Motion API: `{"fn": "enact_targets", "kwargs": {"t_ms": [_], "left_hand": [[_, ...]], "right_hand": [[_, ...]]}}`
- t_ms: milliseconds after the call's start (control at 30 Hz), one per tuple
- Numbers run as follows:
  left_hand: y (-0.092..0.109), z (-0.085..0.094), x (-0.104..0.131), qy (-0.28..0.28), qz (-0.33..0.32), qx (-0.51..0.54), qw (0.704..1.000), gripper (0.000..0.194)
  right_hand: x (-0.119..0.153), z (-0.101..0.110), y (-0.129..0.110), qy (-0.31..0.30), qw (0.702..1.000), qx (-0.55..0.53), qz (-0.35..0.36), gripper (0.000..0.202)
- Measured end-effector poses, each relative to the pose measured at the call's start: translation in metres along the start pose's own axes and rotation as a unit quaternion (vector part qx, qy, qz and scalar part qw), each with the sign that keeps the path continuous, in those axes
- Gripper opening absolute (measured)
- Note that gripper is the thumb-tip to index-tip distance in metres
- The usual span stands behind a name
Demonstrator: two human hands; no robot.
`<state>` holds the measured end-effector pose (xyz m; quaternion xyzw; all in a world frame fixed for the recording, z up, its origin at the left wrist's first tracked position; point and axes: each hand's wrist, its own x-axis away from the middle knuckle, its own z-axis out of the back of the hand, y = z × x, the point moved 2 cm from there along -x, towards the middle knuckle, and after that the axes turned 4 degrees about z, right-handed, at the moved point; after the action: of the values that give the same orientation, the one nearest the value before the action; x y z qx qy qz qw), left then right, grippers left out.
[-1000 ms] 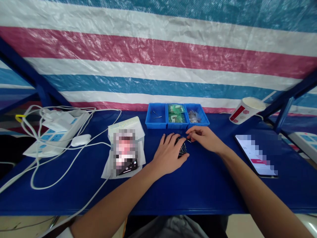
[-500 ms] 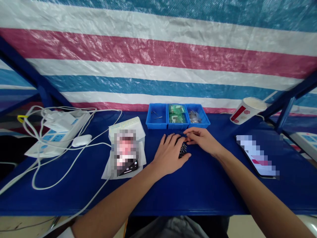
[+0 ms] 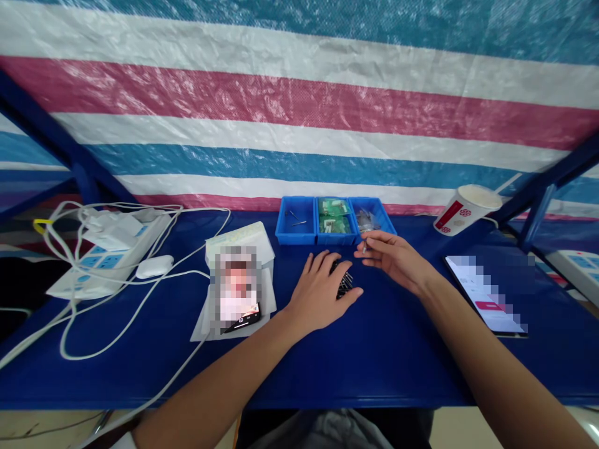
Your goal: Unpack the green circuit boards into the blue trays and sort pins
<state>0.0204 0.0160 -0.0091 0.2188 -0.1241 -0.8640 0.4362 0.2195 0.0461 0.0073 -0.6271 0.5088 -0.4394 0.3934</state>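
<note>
Resting palm-down, the left hand (image 3: 321,293) covers a small black pronged component (image 3: 345,284) on the blue tabletop (image 3: 384,355), fingers spread. At two o'clock, the right hand (image 3: 395,259) hovers, fingertips (image 3: 364,248) pinching a tiny metal pin beside the blue plastic trays (image 3: 335,220).

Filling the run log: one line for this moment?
left hand: flat on dark pinned part | right hand: pinching small metal piece near blue bins
</note>
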Motion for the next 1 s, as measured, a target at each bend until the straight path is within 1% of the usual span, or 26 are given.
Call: {"fn": "enact_targets", "kwargs": {"t_ms": [133, 233, 333, 400, 467, 533, 600, 667, 700, 767, 800, 900, 1000], "left_hand": [[0.002, 0.006, -0.002, 0.044, 0.007, 0.044, 0.998, 0.037], [-0.001, 0.013, -0.004, 0.11, 0.016, 0.1, 0.989, 0.029], [-0.01, 0.022, -0.003, 0.195, 0.056, 0.161, 0.966, 0.016], [-0.017, 0.026, -0.003, 0.237, 0.079, 0.19, 0.949, 0.01], [-0.022, 0.028, -0.003, 0.266, 0.091, 0.215, 0.935, 0.009], [-0.024, 0.03, -0.004, 0.285, 0.085, 0.254, 0.92, 0.016], [-0.023, 0.03, -0.004, 0.292, 0.069, 0.29, 0.909, 0.025], [-0.021, 0.029, -0.004, 0.29, 0.052, 0.31, 0.904, 0.03], [-0.02, 0.028, -0.003, 0.29, 0.048, 0.316, 0.902, 0.028], [-0.019, 0.029, -0.001, 0.283, 0.051, 0.329, 0.899, 0.013], [-0.019, 0.029, 0.001, 0.279, 0.054, 0.337, 0.898, 0.011], [-0.017, 0.034, 0.003, 0.259, 0.057, 0.344, 0.901, 0.038], [-0.015, 0.039, 0.003, 0.244, 0.049, 0.305, 0.919, 0.047]], "right_hand": [[0.002, -0.003, -0.001, -0.013, 0.999, -0.049, -0.014, 0.022], [-0.001, -0.013, -0.001, -0.025, 0.995, -0.092, -0.028, 0.023], [-0.01, -0.032, -0.003, -0.033, 0.992, -0.115, -0.033, 0.025], [-0.017, -0.045, -0.006, -0.047, 0.993, -0.107, -0.033, 0.027], [-0.021, -0.056, -0.006, -0.061, 0.993, -0.098, -0.035, 0.026], [-0.022, -0.062, -0.005, -0.072, 0.992, -0.097, -0.021, 0.021], [-0.019, -0.064, -0.002, -0.082, 0.992, -0.094, -0.009, 0.02], [-0.013, -0.065, 0.002, -0.092, 0.992, -0.088, -0.01, 0.023], [-0.009, -0.065, 0.003, -0.096, 0.992, -0.087, -0.012, 0.023], [-0.003, -0.064, 0.003, -0.099, 0.99, -0.1, -0.019, 0.024], [-0.001, -0.064, 0.001, -0.097, 0.989, -0.112, -0.025, 0.026], [0.002, -0.063, -0.005, -0.092, 0.985, -0.14, -0.047, 0.032], [0.001, -0.062, -0.009, -0.085, 0.985, -0.137, -0.065, 0.035]]}}
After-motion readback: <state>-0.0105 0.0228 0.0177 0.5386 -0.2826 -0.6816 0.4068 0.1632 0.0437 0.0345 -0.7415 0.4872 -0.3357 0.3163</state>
